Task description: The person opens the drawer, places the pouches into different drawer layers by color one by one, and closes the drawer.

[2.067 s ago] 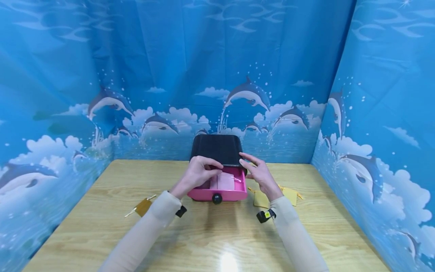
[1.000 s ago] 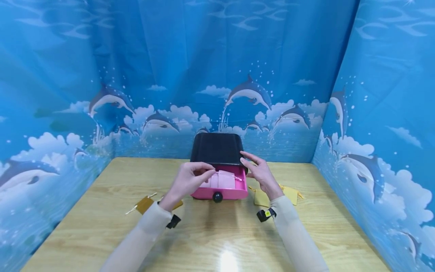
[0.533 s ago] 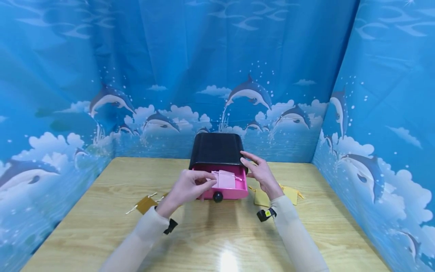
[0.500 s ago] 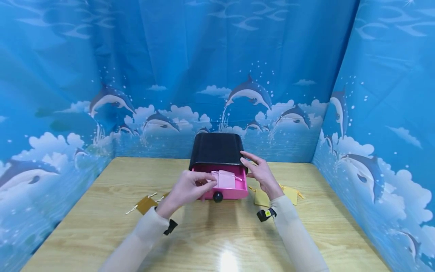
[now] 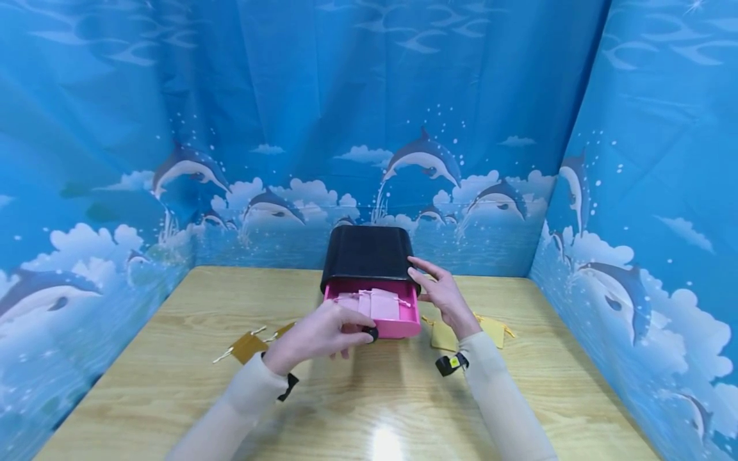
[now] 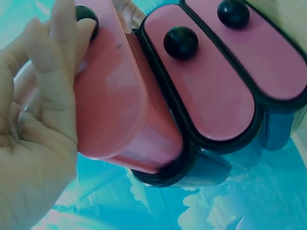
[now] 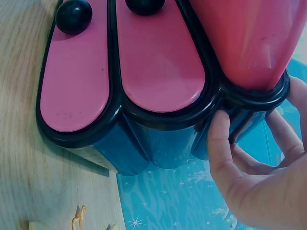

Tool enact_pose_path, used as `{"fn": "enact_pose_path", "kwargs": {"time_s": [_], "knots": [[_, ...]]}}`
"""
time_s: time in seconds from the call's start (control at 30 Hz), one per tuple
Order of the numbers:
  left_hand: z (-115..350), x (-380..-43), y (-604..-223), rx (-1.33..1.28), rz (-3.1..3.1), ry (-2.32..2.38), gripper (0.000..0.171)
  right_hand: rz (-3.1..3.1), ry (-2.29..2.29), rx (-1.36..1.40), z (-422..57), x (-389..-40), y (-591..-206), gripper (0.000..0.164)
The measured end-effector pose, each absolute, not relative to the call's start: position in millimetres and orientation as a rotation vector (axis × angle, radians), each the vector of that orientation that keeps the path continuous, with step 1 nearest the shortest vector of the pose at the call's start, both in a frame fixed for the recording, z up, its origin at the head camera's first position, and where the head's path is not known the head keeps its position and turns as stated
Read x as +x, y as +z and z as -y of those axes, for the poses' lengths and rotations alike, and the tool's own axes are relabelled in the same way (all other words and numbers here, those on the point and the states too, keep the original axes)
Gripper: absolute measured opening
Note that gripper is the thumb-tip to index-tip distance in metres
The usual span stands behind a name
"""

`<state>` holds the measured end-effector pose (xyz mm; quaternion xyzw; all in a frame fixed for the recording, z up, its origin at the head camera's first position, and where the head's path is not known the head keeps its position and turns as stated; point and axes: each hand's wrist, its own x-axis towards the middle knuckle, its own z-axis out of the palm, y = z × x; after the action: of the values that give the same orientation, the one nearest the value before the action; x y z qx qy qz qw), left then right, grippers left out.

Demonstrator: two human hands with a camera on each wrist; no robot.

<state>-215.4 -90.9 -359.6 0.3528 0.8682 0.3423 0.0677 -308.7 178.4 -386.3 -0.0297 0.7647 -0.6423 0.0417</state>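
In the head view, a small black drawer cabinet [image 5: 368, 253] stands on the table with its pink top drawer [image 5: 398, 328] pulled out. Pale pink drawstring pouches [image 5: 385, 305] lie side by side inside. My left hand [image 5: 328, 334] is in front of the drawer, thumb and fingers pinching its round black knob [image 5: 373, 333]. From the left wrist view, the knob [image 6: 92, 25] is partly hidden behind the fingers. My right hand [image 5: 442, 293] steadies the cabinet's right side; the right wrist view has its thumb and fingers [image 7: 220, 143] around the rounded black casing.
Two lower pink drawers [image 6: 211, 76] are pushed in. Brown drawstring pouches [image 5: 250, 348] lie left of the cabinet, one partly behind my left hand. Yellow pouches [image 5: 444, 337] lie to the right, beside my right wrist. A blue dolphin-print curtain [image 5: 277, 128] stands behind the table.
My left hand has let go of a pale pink pouch at the drawer's left side and moved forward and down to the knob. The right hand stays on the cabinet.
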Motion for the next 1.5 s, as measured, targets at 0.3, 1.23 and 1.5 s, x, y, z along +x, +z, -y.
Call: {"fn": "enact_pose_path", "kwargs": {"time_s": [0.3, 1.23, 1.5], "knots": [[87.2, -218.1, -360.5, 1.159, -2.722, 0.924, 0.035, -2.332, -1.968, -0.089, -176.0, -309.4, -384.3, 0.052], [72.6, -251.4, -394.0, 1.358, -3.095, 1.067, 0.031, -2.368, -1.945, -0.101, -177.7, -309.6, -382.7, 0.050], [70.5, -255.7, -404.6, 1.282, -3.113, 1.209, 0.035, -2.370, -1.945, -0.102, -178.4, -306.7, -385.5, 0.052]]}}
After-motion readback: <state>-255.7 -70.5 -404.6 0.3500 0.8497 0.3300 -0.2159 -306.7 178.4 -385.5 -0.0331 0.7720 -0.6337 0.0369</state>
